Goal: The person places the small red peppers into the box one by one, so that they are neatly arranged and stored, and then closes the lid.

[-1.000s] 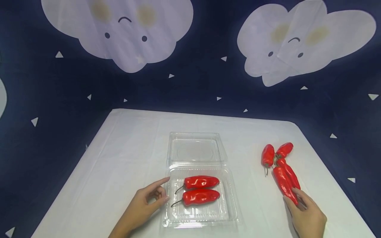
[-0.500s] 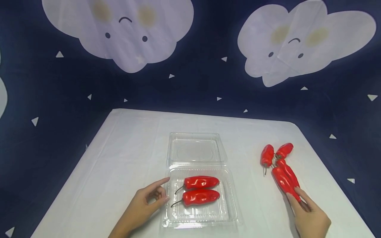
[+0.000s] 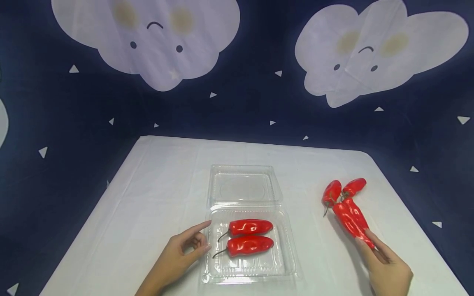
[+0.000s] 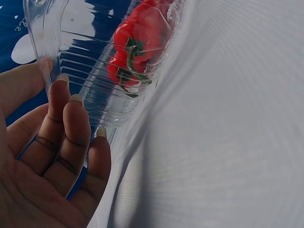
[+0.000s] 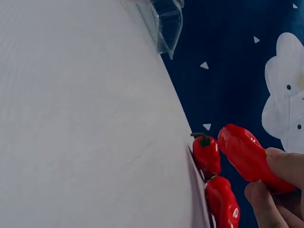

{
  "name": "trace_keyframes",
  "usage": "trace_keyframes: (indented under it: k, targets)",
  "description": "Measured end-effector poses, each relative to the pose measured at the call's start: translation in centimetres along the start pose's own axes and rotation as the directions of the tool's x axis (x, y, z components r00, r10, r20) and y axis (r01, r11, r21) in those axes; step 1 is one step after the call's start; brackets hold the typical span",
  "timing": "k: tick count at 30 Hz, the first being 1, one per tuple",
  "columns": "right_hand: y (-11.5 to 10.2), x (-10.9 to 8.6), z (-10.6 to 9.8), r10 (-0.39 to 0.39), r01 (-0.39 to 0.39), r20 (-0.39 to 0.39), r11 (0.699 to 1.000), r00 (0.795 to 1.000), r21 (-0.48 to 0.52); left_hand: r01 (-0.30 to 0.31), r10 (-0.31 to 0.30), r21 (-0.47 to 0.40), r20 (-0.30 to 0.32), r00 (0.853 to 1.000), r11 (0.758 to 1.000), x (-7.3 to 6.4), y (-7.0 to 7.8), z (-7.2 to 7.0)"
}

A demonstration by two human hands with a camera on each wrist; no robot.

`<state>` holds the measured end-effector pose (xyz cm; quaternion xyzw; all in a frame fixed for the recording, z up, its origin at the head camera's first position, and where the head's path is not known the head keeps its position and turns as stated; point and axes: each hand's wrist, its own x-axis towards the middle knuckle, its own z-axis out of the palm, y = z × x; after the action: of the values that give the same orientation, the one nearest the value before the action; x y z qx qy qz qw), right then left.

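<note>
My right hand (image 3: 389, 267) pinches a long red pepper (image 3: 348, 220) by its lower end, between thumb and fingers. Its stem end points away to the left, close to three other peppers. In the right wrist view the gripped pepper (image 5: 247, 154) stands out above two peppers behind it. My left hand (image 3: 177, 253) rests at the left edge of an opened clear plastic clamshell box (image 3: 255, 269), index finger and thumb touching the rim. Two red peppers (image 3: 249, 245) lie side by side in its base, stems to the left. The left wrist view shows them through the box wall (image 4: 104, 66).
The box lid (image 3: 242, 185) lies folded back behind the base. Other red peppers, one (image 3: 332, 190) on the left and one (image 3: 354, 187) at the back, lie on the white tabletop (image 3: 166, 172). A dark blue cloth (image 3: 237, 111) with clouds hangs behind.
My right hand has shifted slightly right. The pinched pepper's stem end has swung left, and the loose pepper at the left has moved a little left. The left hand stays still.
</note>
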<state>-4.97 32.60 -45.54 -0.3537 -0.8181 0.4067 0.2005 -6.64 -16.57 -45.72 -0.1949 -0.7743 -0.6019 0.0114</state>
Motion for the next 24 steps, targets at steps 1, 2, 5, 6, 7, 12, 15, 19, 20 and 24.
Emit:
trace_keyframes:
  k: [1, 2, 5, 6, 7, 12, 15, 19, 20, 24]
  targets:
    - [-0.2, -0.1, 0.0, -0.002, 0.002, 0.003, 1.000, 1.000, 0.009, 0.003, -0.003, -0.003, 0.001, 1.000, 1.000, 0.0, 0.0, 0.0]
    - [-0.4, -0.2, -0.1, -0.006, 0.006, 0.008, 1.000, 1.000, 0.017, 0.005, -0.005, -0.005, 0.001, 1.000, 1.000, 0.0, 0.0, 0.0]
    - [-1.3, -0.6, -0.4, -0.004, 0.004, 0.030, 1.000, 1.000, 0.028, 0.008, -0.008, -0.011, 0.001, 1.000, 1.000, 0.1, -0.1, 0.0]
    - [-1.6, -0.8, -0.6, -0.006, 0.005, 0.041, 1.000, 0.999, 0.026, 0.009, -0.009, -0.012, 0.001, 1.000, 1.000, 0.1, -0.1, 0.0]
    - [-2.0, -1.0, -0.7, -0.007, 0.005, 0.054, 1.000, 0.999, 0.029, 0.009, -0.009, -0.014, 0.002, 1.000, 1.000, 0.1, -0.1, 0.0]
    - [-4.0, -2.5, -0.9, -0.052, 0.045, 0.125, 0.997, 0.991, 0.062, 0.006, -0.006, -0.015, 0.001, 1.000, 1.000, 0.1, -0.2, 0.0]
    - [-5.3, -3.8, -0.7, -0.109, 0.089, 0.181, 0.989, 0.977, 0.114, 0.006, -0.006, -0.013, 0.000, 1.000, 1.000, 0.1, -0.2, 0.0]
    - [-6.8, -5.7, -0.3, -0.193, 0.153, 0.258, 0.974, 0.947, 0.166, 0.000, 0.000, -0.013, 0.000, 1.000, 1.000, 0.1, -0.1, 0.0]
    - [-7.1, -6.1, -0.1, -0.214, 0.170, 0.276, 0.969, 0.937, 0.177, -0.009, 0.009, -0.012, 0.001, 1.000, 1.000, 0.1, -0.2, 0.0]
    - [-8.1, -7.7, 0.6, -0.306, 0.234, 0.358, 0.945, 0.882, 0.231, -0.016, 0.016, -0.020, 0.003, 1.000, 1.000, 0.1, -0.1, -0.1]
